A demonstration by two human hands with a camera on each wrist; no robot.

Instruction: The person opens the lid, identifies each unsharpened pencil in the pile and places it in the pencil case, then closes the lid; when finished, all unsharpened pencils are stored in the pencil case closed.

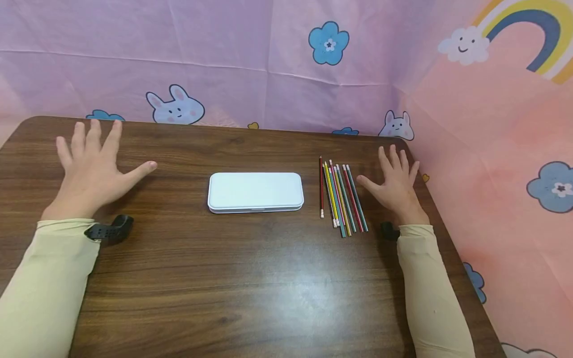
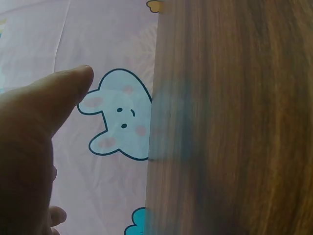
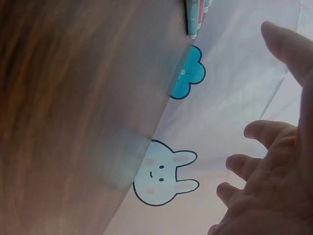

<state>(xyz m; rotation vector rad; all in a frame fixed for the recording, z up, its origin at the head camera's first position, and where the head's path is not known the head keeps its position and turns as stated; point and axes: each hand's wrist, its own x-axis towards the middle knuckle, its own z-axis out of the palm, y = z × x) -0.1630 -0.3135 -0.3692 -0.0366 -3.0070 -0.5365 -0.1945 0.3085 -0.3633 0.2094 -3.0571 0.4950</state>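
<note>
My left hand (image 1: 91, 169) is spread wide at the table's left side, fingers straight, holding nothing. On the right, my right hand (image 1: 394, 186) has its fingers spread too and holds nothing; its thumb points toward a group of pencils (image 1: 343, 199). Those pencils lie roughly side by side in several colours, many with white eraser ends. Between the hands, nearer the pencils, lies a closed white pencil case (image 1: 255, 191). In the left wrist view the left thumb (image 2: 63, 93) shows; the right wrist view shows the right fingers (image 3: 264, 132) and a few pencil ends (image 3: 194, 22).
The dark wooden table (image 1: 215, 288) reaches back to a lilac cloth (image 1: 233, 35) printed with rabbits and flowers. A pink cloth (image 1: 488, 149) with a rainbow hangs along the right edge. Each wrist carries a black band, the left band (image 1: 109, 230) being plainer to see.
</note>
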